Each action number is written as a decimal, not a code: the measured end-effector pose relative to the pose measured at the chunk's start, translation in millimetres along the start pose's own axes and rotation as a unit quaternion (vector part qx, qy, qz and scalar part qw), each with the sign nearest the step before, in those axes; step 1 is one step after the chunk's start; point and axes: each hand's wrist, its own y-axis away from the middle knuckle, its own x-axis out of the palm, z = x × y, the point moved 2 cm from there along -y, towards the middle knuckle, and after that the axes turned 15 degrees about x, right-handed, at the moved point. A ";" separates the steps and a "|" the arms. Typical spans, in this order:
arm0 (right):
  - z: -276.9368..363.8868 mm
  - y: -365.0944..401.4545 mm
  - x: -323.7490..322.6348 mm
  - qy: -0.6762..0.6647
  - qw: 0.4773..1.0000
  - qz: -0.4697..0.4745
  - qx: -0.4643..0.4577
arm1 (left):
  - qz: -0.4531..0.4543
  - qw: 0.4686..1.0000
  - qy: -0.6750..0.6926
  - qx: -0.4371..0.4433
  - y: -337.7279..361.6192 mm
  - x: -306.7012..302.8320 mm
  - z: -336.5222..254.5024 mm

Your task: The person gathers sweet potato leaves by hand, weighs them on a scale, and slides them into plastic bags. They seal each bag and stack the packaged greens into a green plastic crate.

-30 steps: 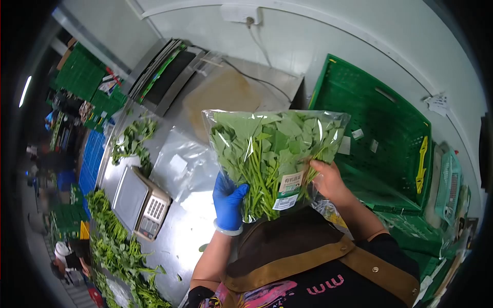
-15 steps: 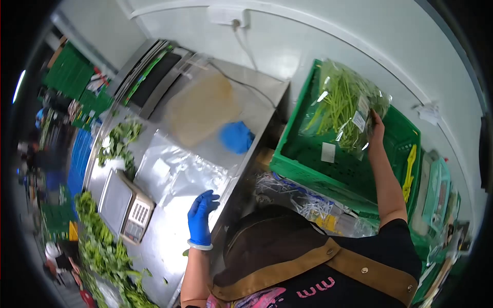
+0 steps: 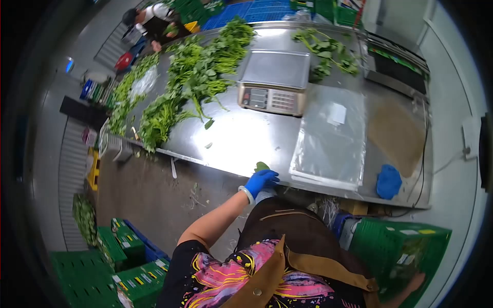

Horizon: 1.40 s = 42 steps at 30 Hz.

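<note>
My left hand, in a blue glove, is at the front edge of the steel table, beside a loose green leaf. Its fingers are stretched and slightly curved, with nothing visible in them. My bare right hand is low at the right, by the green crate; its fingers are too small and dim to read. A clear bag shows faintly inside the crate. On the table stand a scale, a stack of clear plastic bags and bunches of leafy greens.
A blue crumpled glove and a brown sheet lie on the table's right part, below a black sealing machine. Green crates stand at the lower left. A co-worker is at the far left corner.
The view has swung left toward the table. My right hand, earlier at the bagged greens over the crate, is now low beside it. My left hand is nearer the table's front edge.
</note>
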 end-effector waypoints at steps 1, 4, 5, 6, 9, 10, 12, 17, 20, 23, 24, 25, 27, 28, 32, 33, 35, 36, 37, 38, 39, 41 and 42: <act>9.9 -17.7 -13.4 -0.001 0.995 -0.082 -0.057 | -0.029 0.999 0.015 0.000 -0.6 -27.2 2.9; 164.8 91.1 -116.6 -0.296 0.925 -0.117 -0.209 | -0.160 0.985 0.053 0.025 -7.0 -109.6 -6.5; 220.1 128.4 -135.3 -0.372 0.884 -0.115 -0.259 | -0.197 0.974 0.091 0.060 -16.8 -152.6 2.2; 273.7 153.8 -133.7 -0.427 0.859 -0.059 -0.276 | -0.248 0.958 0.100 0.099 -27.5 -195.2 7.1; 432.9 355.7 -143.7 -0.301 0.807 -0.002 -0.509 | -0.383 0.907 0.093 0.148 -65.9 -317.9 -2.5; 477.3 412.0 -131.6 -0.276 0.759 0.143 -0.573 | -0.435 0.876 0.090 0.190 -79.4 -348.8 -11.8; 548.7 515.4 -100.1 -0.137 0.675 0.096 -0.718 | -0.482 0.852 0.061 0.195 -105.9 -397.2 -30.7; 713.5 727.6 -15.5 -0.077 0.602 0.205 -0.768 | -0.477 0.876 -0.067 0.033 -182.2 -485.0 -52.7; 788.5 811.1 31.0 -0.123 0.611 0.175 -0.762 | -0.431 0.808 -0.401 0.022 -194.5 -474.8 -84.5; 832.7 860.0 58.8 -0.119 0.678 0.116 -0.716 | -0.438 0.826 -0.354 -0.033 -201.0 -463.3 -115.1; 842.4 863.0 71.1 -0.076 0.681 0.117 -0.718 | -0.425 0.829 -0.361 -0.039 -204.3 -464.1 -114.6; 850.2 866.1 81.4 -0.035 0.684 0.117 -0.719 | -0.438 0.859 -0.267 -0.006 -207.0 -466.9 -104.5; 859.7 871.3 89.1 -0.043 0.690 0.171 -0.702 | -0.455 0.885 -0.068 0.063 -208.1 -474.5 -82.7; 859.3 877.1 84.0 -0.090 0.693 0.223 -0.680 | -0.454 0.878 -0.126 0.087 -210.5 -481.2 -69.4; 848.0 910.2 63.8 -0.199 0.692 0.340 -0.606 | -0.407 0.879 0.209 0.133 -209.9 -465.6 -66.7; 851.0 916.2 75.1 -0.193 0.672 0.300 -0.649 | -0.393 0.879 0.244 0.115 -213.2 -463.8 -71.2; 858.3 925.1 108.2 -0.182 0.625 0.219 -0.726 | -0.361 0.876 0.311 0.076 -219.4 -459.8 -77.3; 861.5 933.9 111.1 -0.154 0.629 0.222 -0.729 | -0.335 0.881 0.326 0.067 -219.6 -458.3 -79.2; 865.5 945.1 109.2 -0.127 0.634 0.225 -0.729 | -0.302 0.886 0.347 0.064 -220.2 -458.1 -81.3; 868.0 952.4 105.8 -0.102 0.640 0.228 -0.727 | -0.266 0.889 0.367 0.059 -220.7 -458.3 -83.5; 867.9 958.4 94.5 -0.053 0.630 0.213 -0.745 | -0.230 0.892 0.387 0.054 -221.4 -459.6 -83.8; 869.1 965.7 59.0 0.048 0.604 0.181 -0.775 | -0.176 0.862 0.464 0.103 -226.0 -459.8 -80.3; 868.9 966.4 44.7 0.048 0.572 0.164 -0.802 | -0.209 0.854 0.461 0.118 -221.0 -450.0 -102.7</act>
